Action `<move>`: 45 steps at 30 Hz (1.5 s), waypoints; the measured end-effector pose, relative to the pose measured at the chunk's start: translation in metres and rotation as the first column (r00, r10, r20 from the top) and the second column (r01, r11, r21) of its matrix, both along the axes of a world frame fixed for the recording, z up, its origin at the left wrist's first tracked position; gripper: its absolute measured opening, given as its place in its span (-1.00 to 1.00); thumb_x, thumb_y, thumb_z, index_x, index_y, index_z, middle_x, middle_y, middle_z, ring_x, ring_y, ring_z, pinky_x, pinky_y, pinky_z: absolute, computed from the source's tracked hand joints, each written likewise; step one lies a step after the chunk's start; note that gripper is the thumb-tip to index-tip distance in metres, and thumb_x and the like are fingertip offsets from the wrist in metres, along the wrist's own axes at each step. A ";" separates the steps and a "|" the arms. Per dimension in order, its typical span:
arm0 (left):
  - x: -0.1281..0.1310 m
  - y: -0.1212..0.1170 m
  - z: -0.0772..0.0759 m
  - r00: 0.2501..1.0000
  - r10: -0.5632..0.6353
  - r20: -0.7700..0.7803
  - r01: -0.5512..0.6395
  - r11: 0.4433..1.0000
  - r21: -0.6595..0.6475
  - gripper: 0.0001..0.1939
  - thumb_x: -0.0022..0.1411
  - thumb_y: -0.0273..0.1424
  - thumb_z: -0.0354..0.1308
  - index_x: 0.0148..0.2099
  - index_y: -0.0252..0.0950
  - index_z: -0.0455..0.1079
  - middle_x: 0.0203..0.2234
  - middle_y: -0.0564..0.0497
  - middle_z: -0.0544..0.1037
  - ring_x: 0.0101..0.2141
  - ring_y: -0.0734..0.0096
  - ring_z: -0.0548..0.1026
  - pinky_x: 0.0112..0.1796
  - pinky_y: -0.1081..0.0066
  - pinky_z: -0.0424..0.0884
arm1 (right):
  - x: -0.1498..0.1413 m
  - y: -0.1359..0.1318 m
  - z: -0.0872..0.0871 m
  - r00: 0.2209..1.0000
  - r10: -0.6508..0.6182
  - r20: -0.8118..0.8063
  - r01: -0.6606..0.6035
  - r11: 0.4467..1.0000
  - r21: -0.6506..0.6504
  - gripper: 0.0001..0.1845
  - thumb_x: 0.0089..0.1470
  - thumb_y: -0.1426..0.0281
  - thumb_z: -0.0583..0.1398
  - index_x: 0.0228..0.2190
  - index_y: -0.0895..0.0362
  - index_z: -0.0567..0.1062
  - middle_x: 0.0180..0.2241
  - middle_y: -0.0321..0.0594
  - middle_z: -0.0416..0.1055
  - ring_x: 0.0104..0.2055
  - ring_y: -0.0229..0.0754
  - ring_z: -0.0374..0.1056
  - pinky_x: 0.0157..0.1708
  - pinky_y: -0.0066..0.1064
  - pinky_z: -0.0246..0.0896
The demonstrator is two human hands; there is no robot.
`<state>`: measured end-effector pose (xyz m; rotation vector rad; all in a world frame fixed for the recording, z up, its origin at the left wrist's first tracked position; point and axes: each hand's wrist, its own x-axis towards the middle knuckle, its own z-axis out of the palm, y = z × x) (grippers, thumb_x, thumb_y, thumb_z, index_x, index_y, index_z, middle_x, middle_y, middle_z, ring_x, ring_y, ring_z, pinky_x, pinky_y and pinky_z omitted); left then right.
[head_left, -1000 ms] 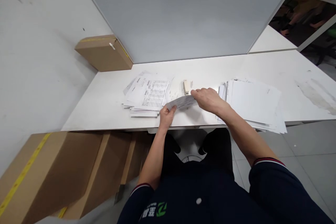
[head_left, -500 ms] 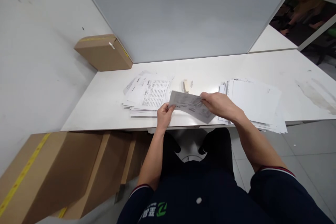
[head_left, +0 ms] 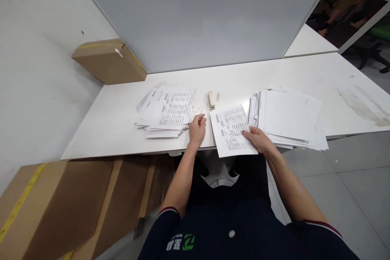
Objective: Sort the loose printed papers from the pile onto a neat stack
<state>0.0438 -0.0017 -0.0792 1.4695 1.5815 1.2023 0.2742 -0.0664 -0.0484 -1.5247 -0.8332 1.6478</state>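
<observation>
The right hand [head_left: 258, 139] pinches the white rectangular paper sheet [head_left: 228, 135], five o'clock from the oblong beige stapler [head_left: 211, 100], and should press lightly to avoid creases, the empty left hand [head_left: 197, 131] loosely curled, half-open, at the sheet's nine o'clock.

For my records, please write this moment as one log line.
Right hand: holds printed paper; left hand: beside it, apart; stapler: on table between left paper pile and right paper pile
</observation>
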 end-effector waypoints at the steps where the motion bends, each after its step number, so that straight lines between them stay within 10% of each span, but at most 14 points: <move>1: 0.001 0.002 0.000 0.999 -0.003 -0.032 0.004 1.000 0.020 -0.75 0.18 -0.34 -0.02 -0.11 -0.26 0.36 -0.36 -0.02 0.49 -0.41 0.48 0.45 -0.30 0.40 0.40 | -0.001 0.004 0.000 1.000 -0.006 0.014 0.006 1.000 0.010 -0.87 -0.08 0.40 0.15 -0.38 0.15 0.40 -0.46 -0.22 0.50 -0.45 -0.17 0.42 -0.44 -0.38 0.32; 12: 0.009 0.033 0.013 0.875 -0.178 -0.450 0.222 0.974 0.048 -0.56 0.28 -0.41 -0.23 0.18 -0.13 0.12 -0.26 -0.08 0.41 -0.28 0.31 0.39 -0.25 0.32 0.32 | -0.006 0.032 -0.009 0.999 -0.032 0.040 0.030 0.999 0.042 -0.80 -0.08 0.40 0.15 -0.34 0.19 0.44 -0.48 -0.20 0.51 -0.44 -0.15 0.43 -0.42 -0.39 0.31; 27: 0.014 0.036 0.016 0.696 -0.250 -0.673 0.190 0.968 -0.163 -0.43 0.24 -0.57 -0.27 0.22 0.04 0.01 -0.24 -0.05 0.30 -0.36 0.37 0.36 -0.35 0.41 0.24 | -0.008 0.025 -0.009 0.969 -0.019 0.248 -0.021 0.987 0.159 -0.77 -0.13 0.31 0.13 -0.38 0.16 0.41 -0.41 -0.22 0.49 -0.32 -0.11 0.40 -0.34 -0.36 0.30; 35: 0.014 0.027 0.011 0.739 -0.163 -0.654 0.176 0.983 -0.047 -0.47 0.27 -0.48 -0.27 0.27 -0.05 -0.10 -0.23 -0.08 0.33 -0.27 0.31 0.36 -0.29 0.38 0.26 | 0.029 -0.011 0.039 0.911 -0.266 0.315 0.189 0.949 0.254 -0.74 -0.08 0.30 0.14 -0.30 0.15 0.36 -0.34 -0.15 0.47 -0.39 -0.16 0.38 -0.37 -0.36 0.28; 40: 0.007 0.008 0.015 0.865 -0.211 -0.454 0.272 0.960 0.071 -0.51 0.28 -0.42 -0.24 0.25 -0.19 -0.03 -0.22 -0.12 0.38 -0.25 0.32 0.37 -0.26 0.35 0.29 | 0.098 -0.008 0.051 0.704 -0.395 0.590 0.278 0.918 0.283 -0.69 -0.04 0.28 0.12 -0.26 0.22 0.39 -0.33 -0.01 0.43 -0.31 -0.06 0.36 -0.29 -0.25 0.23; 45: -0.017 -0.023 0.023 0.887 -0.110 -0.449 0.228 0.949 0.216 -0.64 0.28 -0.37 -0.17 0.04 -0.28 0.30 -0.23 -0.11 0.45 -0.20 0.32 0.39 -0.14 0.34 0.27 | 0.108 -0.003 0.047 0.196 -0.451 0.871 0.161 0.891 0.425 -0.40 0.01 0.12 0.09 -0.01 0.28 0.27 -0.04 0.37 0.18 -0.01 0.34 0.14 -0.13 0.10 0.04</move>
